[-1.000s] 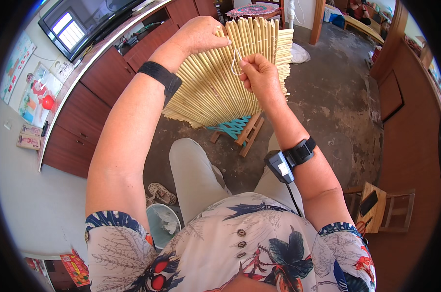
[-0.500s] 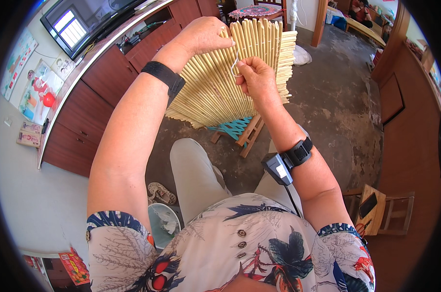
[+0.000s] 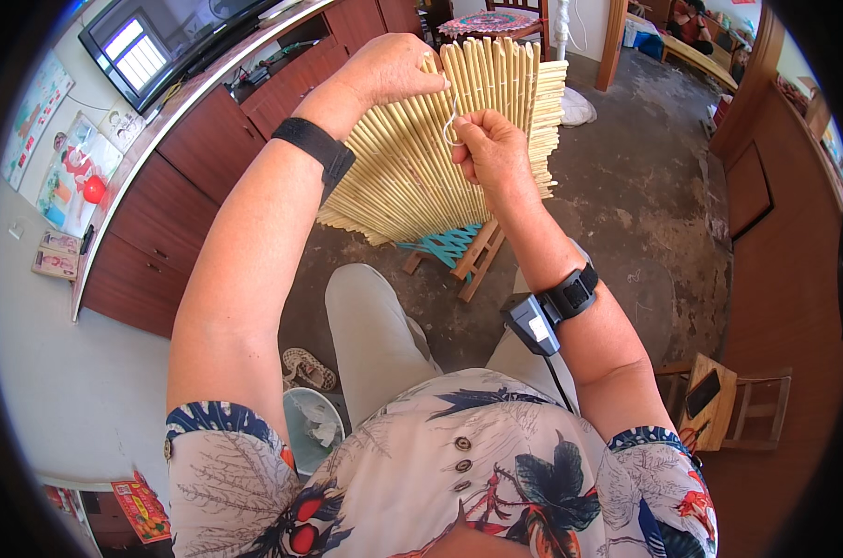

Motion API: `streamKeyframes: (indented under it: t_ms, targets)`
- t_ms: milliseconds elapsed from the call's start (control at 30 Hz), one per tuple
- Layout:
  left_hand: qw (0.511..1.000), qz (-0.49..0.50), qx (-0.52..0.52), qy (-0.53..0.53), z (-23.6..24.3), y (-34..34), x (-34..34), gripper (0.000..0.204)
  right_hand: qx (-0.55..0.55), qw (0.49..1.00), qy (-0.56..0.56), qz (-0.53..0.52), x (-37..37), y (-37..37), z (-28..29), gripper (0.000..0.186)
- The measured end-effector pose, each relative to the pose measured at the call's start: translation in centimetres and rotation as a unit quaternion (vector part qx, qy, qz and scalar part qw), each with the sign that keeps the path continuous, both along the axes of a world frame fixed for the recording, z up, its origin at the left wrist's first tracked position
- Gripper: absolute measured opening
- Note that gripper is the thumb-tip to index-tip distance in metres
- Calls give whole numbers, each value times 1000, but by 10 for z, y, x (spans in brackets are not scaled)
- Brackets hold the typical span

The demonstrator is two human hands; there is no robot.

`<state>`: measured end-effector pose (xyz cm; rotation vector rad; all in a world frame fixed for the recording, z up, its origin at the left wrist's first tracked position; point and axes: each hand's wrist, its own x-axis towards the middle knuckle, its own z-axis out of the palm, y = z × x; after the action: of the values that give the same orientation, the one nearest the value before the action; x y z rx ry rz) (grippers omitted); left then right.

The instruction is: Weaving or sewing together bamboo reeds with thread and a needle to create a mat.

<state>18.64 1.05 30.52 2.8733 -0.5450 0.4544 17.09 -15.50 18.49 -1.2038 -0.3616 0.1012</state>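
A mat of pale yellow reed stalks (image 3: 403,163), bound side by side with thin thread, stands in front of me, its upper edge fanned and uneven. My left hand (image 3: 392,71) grips that upper edge, its thumb across the stalks and its other fingers mostly hidden. Below and to the right of it, my right hand (image 3: 496,151) is closed in a pinch on a white string (image 3: 449,128). The string runs in a small loop up the face of the mat toward my left thumb.
Under the mat is a wooden stand (image 3: 478,253) beside turquoise lattice (image 3: 448,245). A pail (image 3: 293,423) stands by my left leg. At right, a wooden stool (image 3: 715,414) bears a phone (image 3: 703,393). Dark red cabinets (image 3: 194,153) line the left. Another person (image 3: 689,26) sits far back.
Almost nothing differs. My right hand has shifted very slightly, still pinching the string, and my left hand keeps its grip on the mat.
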Motion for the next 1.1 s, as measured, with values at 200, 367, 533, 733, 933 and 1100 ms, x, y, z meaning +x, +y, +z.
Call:
streamKeyframes:
  t_ms: [200, 367, 533, 733, 933, 1100]
  targets:
    - [1000, 7, 2, -5, 0, -1, -1, 34, 8, 1000, 12, -1, -2, 0, 1, 14]
    - [1000, -4, 16, -14, 0, -2, -2, 35, 12, 1000, 14, -1, -3, 1, 1, 14]
    - [1000, -6, 18, -20, 0, -1, -1, 36, 13, 1000, 17, 2, -5, 1, 2, 15]
    - [1000, -9, 21, -20, -1, 0, 0, 36, 18, 999, 27, 2, -5, 2, 2, 15]
    - [1000, -11, 22, -14, 1, -4, -8, 35, 35, 998, 54, 4, -8, 5, 3, 12]
    - [999, -19, -9, -43, -16, -21, -49, 30, 74, 986, 110, 96, -31, -17, -12, 8]
